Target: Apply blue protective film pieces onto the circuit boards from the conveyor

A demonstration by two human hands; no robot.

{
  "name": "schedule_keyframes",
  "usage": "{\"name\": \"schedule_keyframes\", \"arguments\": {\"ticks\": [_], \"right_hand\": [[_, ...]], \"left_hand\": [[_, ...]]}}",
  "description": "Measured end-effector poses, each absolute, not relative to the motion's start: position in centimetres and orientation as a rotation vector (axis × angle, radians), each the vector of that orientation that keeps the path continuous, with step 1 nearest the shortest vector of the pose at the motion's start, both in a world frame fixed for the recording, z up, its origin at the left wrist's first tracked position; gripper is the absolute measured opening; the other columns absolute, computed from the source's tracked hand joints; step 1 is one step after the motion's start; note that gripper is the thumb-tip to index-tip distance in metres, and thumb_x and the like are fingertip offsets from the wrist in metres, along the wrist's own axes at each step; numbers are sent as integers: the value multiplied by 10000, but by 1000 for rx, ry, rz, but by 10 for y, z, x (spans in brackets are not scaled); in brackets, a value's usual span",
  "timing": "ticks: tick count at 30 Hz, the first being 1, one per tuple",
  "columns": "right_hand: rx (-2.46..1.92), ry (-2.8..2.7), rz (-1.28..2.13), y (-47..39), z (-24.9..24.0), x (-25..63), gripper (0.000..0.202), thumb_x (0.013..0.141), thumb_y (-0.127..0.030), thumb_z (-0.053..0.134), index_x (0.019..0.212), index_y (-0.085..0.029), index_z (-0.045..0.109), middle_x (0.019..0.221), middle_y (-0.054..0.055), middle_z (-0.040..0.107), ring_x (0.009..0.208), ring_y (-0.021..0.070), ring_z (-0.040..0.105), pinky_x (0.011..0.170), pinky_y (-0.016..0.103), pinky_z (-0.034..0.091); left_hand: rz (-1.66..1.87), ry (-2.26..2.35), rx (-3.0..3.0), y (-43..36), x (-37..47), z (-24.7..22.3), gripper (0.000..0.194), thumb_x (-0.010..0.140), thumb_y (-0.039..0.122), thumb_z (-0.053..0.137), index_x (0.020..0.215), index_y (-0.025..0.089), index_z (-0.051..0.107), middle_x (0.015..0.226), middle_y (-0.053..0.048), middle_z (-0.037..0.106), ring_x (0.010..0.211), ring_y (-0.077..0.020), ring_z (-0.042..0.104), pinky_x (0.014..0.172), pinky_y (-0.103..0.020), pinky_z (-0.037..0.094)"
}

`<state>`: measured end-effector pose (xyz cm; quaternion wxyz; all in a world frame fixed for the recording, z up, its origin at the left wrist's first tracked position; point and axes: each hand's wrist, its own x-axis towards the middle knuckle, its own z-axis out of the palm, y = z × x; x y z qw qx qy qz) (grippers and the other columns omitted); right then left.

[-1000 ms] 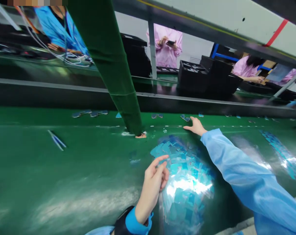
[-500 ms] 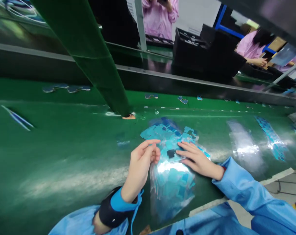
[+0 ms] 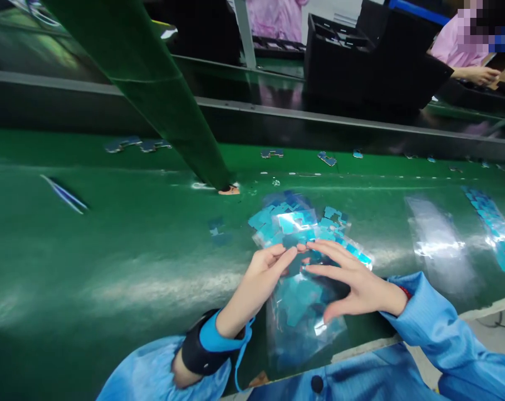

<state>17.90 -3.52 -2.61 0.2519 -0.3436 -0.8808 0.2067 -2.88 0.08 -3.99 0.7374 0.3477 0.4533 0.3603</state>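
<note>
My left hand (image 3: 266,273) is closed, thumb and forefinger pinching the lower edge of a clear plastic film (image 3: 304,220) with a light blue patch. My right hand (image 3: 356,281) is open beside it, thumb spread wide and fingertips at or near the film's edge; whether they touch it I cannot tell. Behind the film lie overlapping blue cut pieces (image 3: 265,218). Under my hands a clear plastic bag or sheet (image 3: 292,334) with more blue pieces rests on the green bench mat (image 3: 152,245). Glare hides some of its edges.
Tweezers (image 3: 64,193) lie at the left. A green post (image 3: 181,122) rises near the middle. Small circuit boards (image 3: 273,153) line the back. To the right are a clear sheet (image 3: 438,239) and a strip of blue pieces (image 3: 494,228). A co-worker's hand (image 3: 481,75) shows beyond.
The clear film has come up off the pile into my left fingers. My right hand, earlier flat on the pile, has lifted with its thumb spread. The view has shifted slightly.
</note>
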Motion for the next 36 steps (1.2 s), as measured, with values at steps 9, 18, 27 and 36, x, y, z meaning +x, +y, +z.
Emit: {"name": "schedule_keyframes", "arguments": {"ticks": [9, 18, 27, 36], "right_hand": [[-1073, -2088, 187, -40, -55, 168, 333, 849, -75, 621, 1170, -160, 599, 1069, 106, 647, 1019, 194, 601, 915, 373, 492], [-1011, -2200, -64, -46, -63, 174, 407, 807, -56, 674, 1197, -140, 594, 1106, 108, 676, 1033, 218, 632, 985, 443, 468], [-912, -2231, 30, -42, -80, 185, 326, 854, -211, 643, 1175, -165, 611, 1180, 110, 647, 1067, 238, 622, 916, 363, 498], [-910, -2100, 113, -32, -94, 186, 168, 841, -231, 621, 999, -221, 676, 1095, 86, 676, 940, 247, 684, 758, 334, 567]], "left_hand": [[739, 865, 573, -14, -13, -42, 441, 556, 552, 816, 742, 165, 715, 764, -3, 664, 841, -206, 629, 832, -389, 509], [709, 726, 479, -11, -17, -48, 377, 650, 502, 792, 728, 149, 685, 780, -44, 706, 954, -230, 641, 962, -388, 423], [666, 687, 450, -7, -13, -68, 370, 684, 519, 736, 657, 168, 619, 639, -42, 680, 684, -194, 666, 868, -425, 475], [652, 675, 555, -10, -9, -70, 436, 645, 574, 745, 700, 143, 707, 703, -78, 675, 873, -284, 666, 955, -522, 417]]}}
